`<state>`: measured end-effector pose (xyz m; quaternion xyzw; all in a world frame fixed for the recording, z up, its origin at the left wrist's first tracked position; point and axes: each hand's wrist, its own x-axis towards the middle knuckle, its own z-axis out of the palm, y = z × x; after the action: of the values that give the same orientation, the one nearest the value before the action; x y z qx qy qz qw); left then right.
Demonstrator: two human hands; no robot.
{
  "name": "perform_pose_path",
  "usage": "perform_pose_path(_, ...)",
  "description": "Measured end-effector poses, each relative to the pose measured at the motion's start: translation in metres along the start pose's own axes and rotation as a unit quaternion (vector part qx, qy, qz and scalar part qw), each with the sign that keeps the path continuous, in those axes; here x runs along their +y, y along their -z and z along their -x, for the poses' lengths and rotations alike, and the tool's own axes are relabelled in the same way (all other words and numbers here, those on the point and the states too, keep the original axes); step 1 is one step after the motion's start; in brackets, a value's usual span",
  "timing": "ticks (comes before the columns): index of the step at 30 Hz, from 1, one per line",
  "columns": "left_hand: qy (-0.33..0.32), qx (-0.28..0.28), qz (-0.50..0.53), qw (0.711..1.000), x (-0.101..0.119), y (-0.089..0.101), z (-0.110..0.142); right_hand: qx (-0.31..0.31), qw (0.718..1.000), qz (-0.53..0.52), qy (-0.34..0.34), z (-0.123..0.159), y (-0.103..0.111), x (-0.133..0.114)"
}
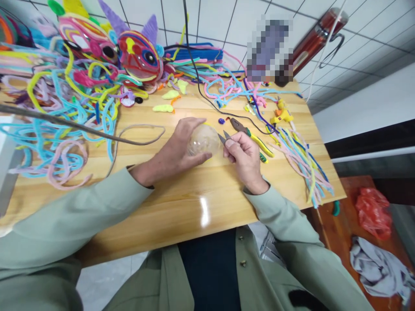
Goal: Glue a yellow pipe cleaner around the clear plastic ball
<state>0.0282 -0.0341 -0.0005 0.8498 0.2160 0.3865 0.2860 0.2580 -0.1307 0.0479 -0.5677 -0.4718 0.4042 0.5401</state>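
My left hand (pixel 177 149) is curled round a clear plastic ball (pixel 204 141), its thumb along the near side and its fingers over the far side. A bit of yellow shows at the ball's far edge. In my right hand (pixel 242 153) is a pair of scissors (pixel 223 137), their short dark blades slightly apart and pointing at the ball's right side; I cannot tell whether they touch it. The handles are hidden in my fist. Just beyond my right hand lie pliers (pixel 259 144) with yellow-green grips. A small dark blue piece (pixel 221 121) lies behind the ball.
Tangled pipe cleaners (pixel 65 112) cover the table's left side; another bundle (pixel 301 160) lies at the right edge. Two colourful decorated balls (pixel 139 56) stand at the back. A yellow glue gun (pixel 282 115) lies right of the pliers. A black cable (pixel 210 101) crosses the table; a red thermos (pixel 313 43) stands behind.
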Motion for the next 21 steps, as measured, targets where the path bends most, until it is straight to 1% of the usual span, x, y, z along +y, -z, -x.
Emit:
perform_pose_path(3,0.000,0.001,-0.017,1.000,0.004,-0.001,0.000,-0.029,0.999,-0.015,-0.020,-0.001,0.001,0.000)
perform_pose_path(7,0.026,0.041,-0.041,0.998,0.001,-0.004,0.002,-0.068,0.997,-0.024,-0.031,0.000,-0.001,0.000)
perform_pose_path(9,0.035,0.051,-0.042,0.997,-0.004,-0.006,0.004,-0.083,0.995,-0.021,-0.041,0.000,-0.002,0.000)
perform_pose_path(12,0.047,0.049,-0.041,0.997,-0.007,-0.008,0.006,-0.100,0.993,-0.017,-0.053,0.001,-0.003,0.002)
perform_pose_path(16,0.034,0.039,-0.057,0.997,-0.002,-0.007,0.005,-0.122,0.990,-0.015,-0.062,0.001,-0.003,0.005)
perform_pose_path(21,0.022,0.031,-0.025,0.999,0.004,-0.002,0.002,-0.120,0.990,-0.019,-0.069,0.001,-0.003,0.005)
